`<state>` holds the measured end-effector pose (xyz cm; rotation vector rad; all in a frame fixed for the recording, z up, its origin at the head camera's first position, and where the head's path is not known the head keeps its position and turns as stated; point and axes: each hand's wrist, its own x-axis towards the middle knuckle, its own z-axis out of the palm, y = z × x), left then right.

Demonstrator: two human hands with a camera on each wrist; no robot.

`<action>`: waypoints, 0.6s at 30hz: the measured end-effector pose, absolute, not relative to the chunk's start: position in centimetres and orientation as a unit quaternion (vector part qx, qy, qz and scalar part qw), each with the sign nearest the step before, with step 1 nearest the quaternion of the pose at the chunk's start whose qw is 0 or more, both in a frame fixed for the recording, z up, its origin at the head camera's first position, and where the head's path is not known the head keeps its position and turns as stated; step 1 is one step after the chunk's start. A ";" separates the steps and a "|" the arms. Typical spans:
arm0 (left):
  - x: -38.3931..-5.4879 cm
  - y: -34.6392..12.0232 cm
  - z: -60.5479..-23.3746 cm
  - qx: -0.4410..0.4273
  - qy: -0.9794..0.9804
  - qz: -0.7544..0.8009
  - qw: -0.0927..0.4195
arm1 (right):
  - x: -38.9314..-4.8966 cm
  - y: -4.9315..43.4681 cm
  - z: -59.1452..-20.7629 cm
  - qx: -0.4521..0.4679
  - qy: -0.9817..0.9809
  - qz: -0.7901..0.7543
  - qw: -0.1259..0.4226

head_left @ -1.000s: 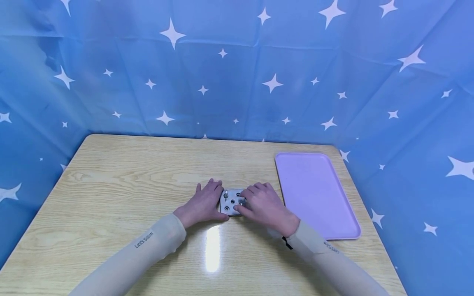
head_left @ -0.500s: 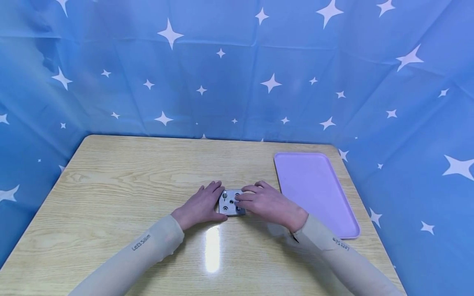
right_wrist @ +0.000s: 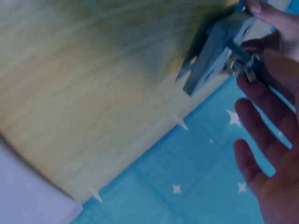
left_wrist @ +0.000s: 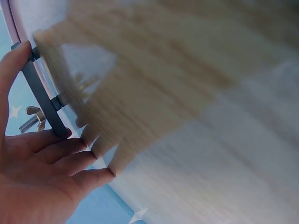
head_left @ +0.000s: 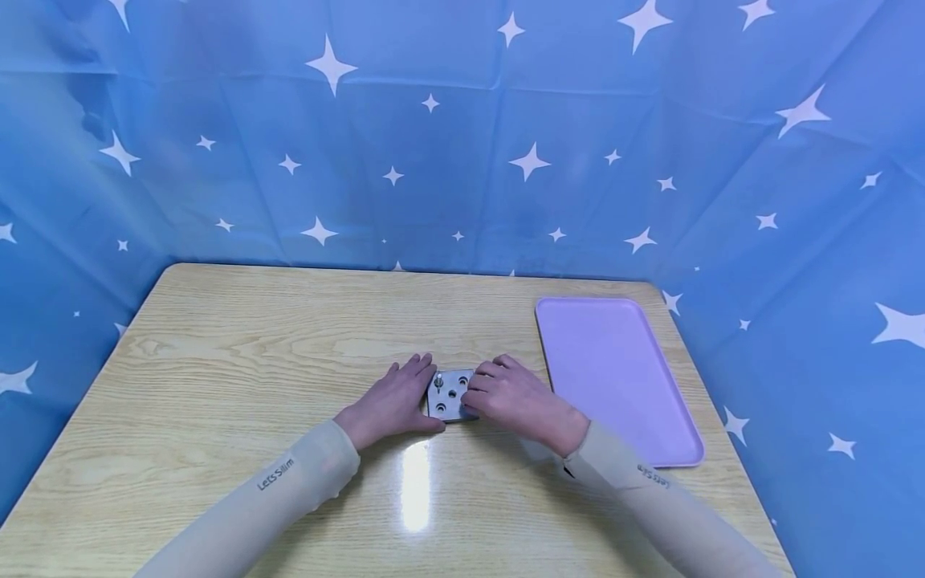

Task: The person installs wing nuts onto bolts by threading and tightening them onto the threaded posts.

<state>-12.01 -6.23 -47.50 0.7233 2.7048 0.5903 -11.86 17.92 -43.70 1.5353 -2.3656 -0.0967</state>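
A small grey metal plate (head_left: 450,407) with several round holes lies flat on the table between the two hands. My left hand (head_left: 390,403) grips its left side, thumb at the near edge and fingers at the far edge. Near the plate's far left corner stands a bolt with a wing nut (left_wrist: 33,112), free of any fingers. Over the plate's right side, my right hand (head_left: 519,403) pinches a second wing nut (right_wrist: 252,72) on its bolt between thumb and index finger. In the head view that wing nut is hidden behind the fingers; the other right fingers extend loosely in the right wrist view.
A shallow purple tray (head_left: 614,369) lies at the right of the wooden table (head_left: 289,321), beside the right forearm. Blue cloth (head_left: 462,160) with white stars hangs behind the table and along both sides.
The right hand's fingers have opened off the wing nut and closed round it again, with the wrist swinging right and then slightly back. The left hand keeps its grip on the plate.
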 end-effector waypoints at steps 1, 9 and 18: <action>-12.0 -6.2 -47.5 0.250 0.936 0.203 0.141 | -11.7 17.8 -43.9 0.530 -0.832 -0.030 0.161; -12.1 -6.1 -47.7 0.255 0.939 0.191 0.131 | -10.6 16.5 -44.9 0.428 -0.893 0.055 0.131; -12.0 -6.2 -47.5 0.262 0.938 0.192 0.120 | -10.0 16.1 -44.7 0.344 -0.929 0.115 0.077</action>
